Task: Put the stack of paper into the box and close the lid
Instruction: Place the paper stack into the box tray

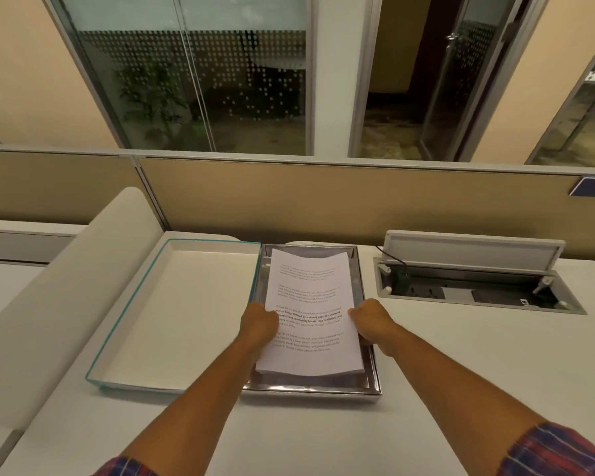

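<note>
Gripping the stack of paper (pixel 311 314) by its two long edges, your left hand (pixel 259 321) and right hand (pixel 371 321) have their fingers curled under the sheets, so the stack hangs over the silver box (pixel 366 376) with its far end drooping toward the box floor. That sag is your first risk: the leading edge can catch on the inner rim or on the far wall and fold under as you lower it. The sheets are held only at mid-length, so a loose squeeze can let the lower pages slip and fan out, leaving corners riding over the rim. Any corner left proud will probably jam or crease when the lid (pixel 172 310) comes across. The lid lies open-side up on the surface (pixel 323 438) just beside the box on the left, touching or nearly touching it, so it must be flipped; a careless turn may knock the box askew. Keep clear of the open cable hatch (pixel 474 286) on your right.
</note>
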Motion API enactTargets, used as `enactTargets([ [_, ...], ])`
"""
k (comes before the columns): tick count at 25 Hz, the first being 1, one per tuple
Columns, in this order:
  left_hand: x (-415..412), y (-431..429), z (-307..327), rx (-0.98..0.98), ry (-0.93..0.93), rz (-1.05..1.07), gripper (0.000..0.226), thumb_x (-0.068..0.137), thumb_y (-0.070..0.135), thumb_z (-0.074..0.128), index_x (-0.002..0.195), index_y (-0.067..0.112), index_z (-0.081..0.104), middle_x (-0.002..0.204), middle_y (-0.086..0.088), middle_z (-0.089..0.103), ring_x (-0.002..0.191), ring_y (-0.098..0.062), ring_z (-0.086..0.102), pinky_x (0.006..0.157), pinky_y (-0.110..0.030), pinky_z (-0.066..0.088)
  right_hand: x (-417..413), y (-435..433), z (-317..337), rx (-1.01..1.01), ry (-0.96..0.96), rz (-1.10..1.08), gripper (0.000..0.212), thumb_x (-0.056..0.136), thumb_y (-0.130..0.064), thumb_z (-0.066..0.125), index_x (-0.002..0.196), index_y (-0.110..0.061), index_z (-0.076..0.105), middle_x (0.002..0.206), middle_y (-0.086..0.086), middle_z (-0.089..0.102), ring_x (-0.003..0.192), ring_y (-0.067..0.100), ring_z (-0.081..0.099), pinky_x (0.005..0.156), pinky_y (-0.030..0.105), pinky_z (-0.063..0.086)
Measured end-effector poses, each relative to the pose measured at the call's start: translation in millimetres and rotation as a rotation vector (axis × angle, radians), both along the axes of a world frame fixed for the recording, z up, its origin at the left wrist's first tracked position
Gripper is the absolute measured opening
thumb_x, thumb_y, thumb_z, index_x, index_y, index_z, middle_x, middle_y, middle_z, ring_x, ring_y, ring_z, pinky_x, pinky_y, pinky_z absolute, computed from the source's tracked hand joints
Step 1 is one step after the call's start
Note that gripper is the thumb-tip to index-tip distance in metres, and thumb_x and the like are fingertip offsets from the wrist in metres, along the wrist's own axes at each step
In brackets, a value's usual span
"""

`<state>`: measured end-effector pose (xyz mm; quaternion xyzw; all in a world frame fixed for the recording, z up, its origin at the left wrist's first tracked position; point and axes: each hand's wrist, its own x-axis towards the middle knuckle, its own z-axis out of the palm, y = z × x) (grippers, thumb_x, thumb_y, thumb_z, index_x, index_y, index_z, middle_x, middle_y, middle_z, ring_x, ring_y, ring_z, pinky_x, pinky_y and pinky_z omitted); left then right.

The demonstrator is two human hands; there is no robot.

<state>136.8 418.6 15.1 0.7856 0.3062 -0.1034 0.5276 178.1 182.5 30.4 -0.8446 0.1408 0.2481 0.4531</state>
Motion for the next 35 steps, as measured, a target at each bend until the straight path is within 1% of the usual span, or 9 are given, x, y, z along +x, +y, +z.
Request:
enactTargets([
  [4, 3.8, 4.0, 1.5, 0.005, -0.016, -0.001, 0.024, 0.103, 0.018, 0.057, 0.122, 0.008, 0.068, 0.113, -0.012, 0.076, 0.083, -0.027, 0.074, 0.066, -0.035, 0.063, 10.5, 10.7, -1.7, -0.079, -0.026, 0.018, 0.025, 0.107, -0.025, 0.050, 0.119, -0.006, 0.059, 0.121, 0.016, 0.068, 0.107, 0.034, 0.070, 0.094, 0.044, 0.062],
  [8, 9.6, 1.7, 0.7, 0.026, -0.017, -0.042, 0.028, 0.103, 0.015, 0.056, 0.128, 0.009, 0.067, 0.118, -0.014, 0.075, 0.091, -0.029, 0.075, 0.072, -0.038, 0.065, 18.3, 13.1, -5.2, -0.179, -0.036, 0.050, 0.014, 0.106, -0.025, 0.052, 0.100, -0.013, 0.057, 0.108, 0.011, 0.068, 0.092, 0.029, 0.071, 0.078, 0.035, 0.060],
  [14, 3.9, -6.0, -13.7, 0.144, -0.031, -0.065, 0.033, 0.104, 0.013, 0.052, 0.133, 0.009, 0.066, 0.103, -0.003, 0.068, 0.070, -0.010, 0.062, 0.048, -0.018, 0.047, 10.5, 21.5, -12.1, -0.287, -0.121, 0.095, 0.029, 0.104, -0.028, 0.052, 0.076, -0.026, 0.047, 0.078, -0.003, 0.056, 0.064, 0.013, 0.056, 0.050, 0.022, 0.043],
  [20, 2.6, -7.4, -3.4, 0.089, -0.019, -0.087, 0.037, 0.102, 0.011, 0.054, 0.137, 0.009, 0.065, 0.119, -0.012, 0.074, 0.080, -0.018, 0.068, 0.055, -0.024, 0.053, -1.0, 20.0, -12.8, -0.348, -0.146, 0.257, 0.010, 0.103, -0.027, 0.054, 0.099, -0.018, 0.055, 0.078, -0.008, 0.053, 0.064, 0.011, 0.053, 0.050, 0.017, 0.039],
  [24, -0.8, -9.1, 2.4, 0.109, -0.041, -0.111, 0.039, 0.103, 0.016, 0.057, 0.141, 0.012, 0.063, 0.132, -0.013, 0.072, 0.092, -0.023, 0.070, 0.058, -0.024, 0.053, -14.8, 24.4, -5.6, -0.326, -0.156, 0.258, 0.029, 0.102, -0.020, 0.058, 0.128, -0.008, 0.057, 0.113, 0.007, 0.069, 0.064, 0.010, 0.052, 0.049, 0.014, 0.039],
  [26, -7.6, -10.5, 5.6, 0.160, -0.049, -0.116, 0.039, 0.104, 0.021, 0.061, 0.141, 0.010, 0.062, 0.136, -0.014, 0.070, 0.097, -0.028, 0.070, 0.066, -0.026, 0.057, -25.4, 26.4, 1.5, -0.333, -0.139, 0.255, 0.052, 0.102, -0.023, 0.057, 0.147, -0.004, 0.041, 0.124, 0.011, 0.065, 0.082, 0.015, 0.065, 0.062, 0.019, 0.054],
  [28, -17.7, -11.9, 6.5, 0.216, -0.043, -0.111, 0.043, 0.103, 0.025, 0.064, 0.142, 0.010, 0.059, 0.140, -0.013, 0.068, 0.112, -0.035, 0.071, 0.083, -0.036, 0.061, -39.1, 28.5, 5.9, -0.381, -0.198, 0.312, 0.067, 0.103, -0.029, 0.054, 0.157, -0.004, 0.024, 0.146, 0.015, 0.055, 0.119, 0.029, 0.066, 0.090, 0.034, 0.061],
  [31, -37.1, -15.1, 13.8, 0.258, -0.072, -0.090, 0.042, 0.101, 0.032, 0.066, 0.138, 0.012, 0.060, 0.133, -0.008, 0.069, 0.115, -0.037, 0.071, 0.089, -0.040, 0.062, -66.6, 31.9, 1.9, -0.395, -0.423, 0.426, 0.059, 0.105, -0.039, 0.049, 0.155, -0.014, 0.030, 0.161, 0.009, 0.041, 0.140, 0.028, 0.053, 0.110, 0.039, 0.052],
  [35, -72.3, -3.1, 23.2, 0.302, -0.395, 0.029, 0.022, 0.103, 0.024, 0.062, 0.119, 0.012, 0.071, 0.123, -0.006, 0.076, 0.109, -0.030, 0.074, 0.082, -0.028, 0.062, -103.8, 30.4, -14.7, -0.463, -0.469, 0.562, 0.071, 0.102, -0.056, 0.039, 0.161, -0.018, 0.022, 0.169, 0.004, 0.031, 0.150, 0.028, 0.042, 0.119, 0.043, 0.040],
])
